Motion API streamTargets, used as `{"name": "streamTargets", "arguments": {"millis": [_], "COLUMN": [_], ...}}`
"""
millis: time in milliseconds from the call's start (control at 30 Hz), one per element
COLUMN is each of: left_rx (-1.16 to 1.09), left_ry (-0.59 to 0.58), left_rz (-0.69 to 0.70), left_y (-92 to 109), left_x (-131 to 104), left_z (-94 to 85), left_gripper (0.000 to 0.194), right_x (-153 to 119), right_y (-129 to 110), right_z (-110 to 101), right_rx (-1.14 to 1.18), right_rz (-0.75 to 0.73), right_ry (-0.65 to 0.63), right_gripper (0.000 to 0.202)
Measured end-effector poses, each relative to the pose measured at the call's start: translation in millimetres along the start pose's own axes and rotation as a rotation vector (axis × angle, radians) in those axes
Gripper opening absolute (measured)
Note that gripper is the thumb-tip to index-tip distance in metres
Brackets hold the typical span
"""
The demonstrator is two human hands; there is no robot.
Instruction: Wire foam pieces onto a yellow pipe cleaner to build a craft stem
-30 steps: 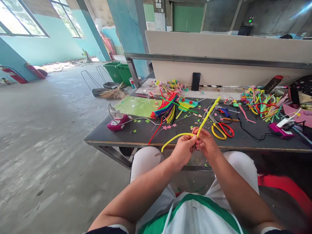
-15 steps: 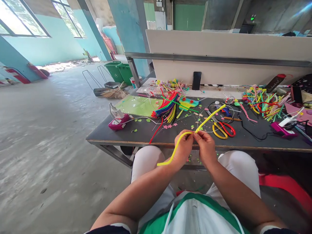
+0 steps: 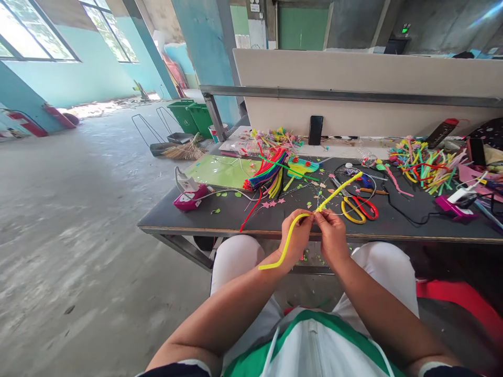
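Both hands pinch a yellow pipe cleaner (image 3: 290,236) in front of the table's near edge. My left hand (image 3: 294,238) is closed on it, and a loose, curved end hangs back over that wrist. Fingertips of my right hand (image 3: 332,233) grip it close beside the left ones. From between the hands, a thicker, twisted-looking yellow length (image 3: 340,191) slants up to the right. Beyond it lie scissors (image 3: 359,208) with one yellow and one red handle. A bundle of colourful pipe cleaners (image 3: 271,170) rests further back to the left.
A pink power socket (image 3: 191,197) with a white charger stands on the dark tabletop (image 3: 176,220) at left; another pink socket (image 3: 456,208) is at right. A phone (image 3: 315,130) leans against the back board. Piled pipe-cleaner pieces (image 3: 428,165) lie at right, with paper scraps scattered mid-table.
The loose yellow end over my left wrist has swung slightly to the right. Both hands stay in nearly the same place, still pinching the pipe cleaner.
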State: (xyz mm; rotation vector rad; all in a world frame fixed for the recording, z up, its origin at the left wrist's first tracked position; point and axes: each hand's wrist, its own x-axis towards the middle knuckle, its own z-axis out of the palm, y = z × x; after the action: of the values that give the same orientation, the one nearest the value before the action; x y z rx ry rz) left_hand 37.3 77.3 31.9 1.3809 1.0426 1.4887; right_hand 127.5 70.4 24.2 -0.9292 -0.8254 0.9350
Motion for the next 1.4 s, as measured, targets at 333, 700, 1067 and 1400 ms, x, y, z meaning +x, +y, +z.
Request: {"name": "streamTargets", "arguments": {"millis": [333,700,1067,1400], "left_rx": [-0.332,-0.706,-0.912,-0.833], "left_ry": [-0.107,-0.355,-0.525,-0.468], "left_rz": [-0.225,-0.643,-0.859,-0.594], "left_y": [3.5,17.0,22.5,21.7], "left_x": [-0.4,5.4,3.6,-6.9], "left_z": [0.1,-14.1,-15.7,-2.3], "left_gripper": [0.013,0.013,0.007,0.022], "right_x": [5.5,7.3,14.0,16.5], "right_y": [-5.4,-12.9,-25.1,-17.4], "right_z": [-7.1,-9.2,-19.3,-20.4], "right_rx": [-0.123,-0.010,0.259,0.240], "right_rz": [-0.074,-0.027,0.316,0.344], "right_ry": [-0.025,-0.189,-0.527,-0.529], "right_gripper": [0.019,0.010,0.019,0.025]}}
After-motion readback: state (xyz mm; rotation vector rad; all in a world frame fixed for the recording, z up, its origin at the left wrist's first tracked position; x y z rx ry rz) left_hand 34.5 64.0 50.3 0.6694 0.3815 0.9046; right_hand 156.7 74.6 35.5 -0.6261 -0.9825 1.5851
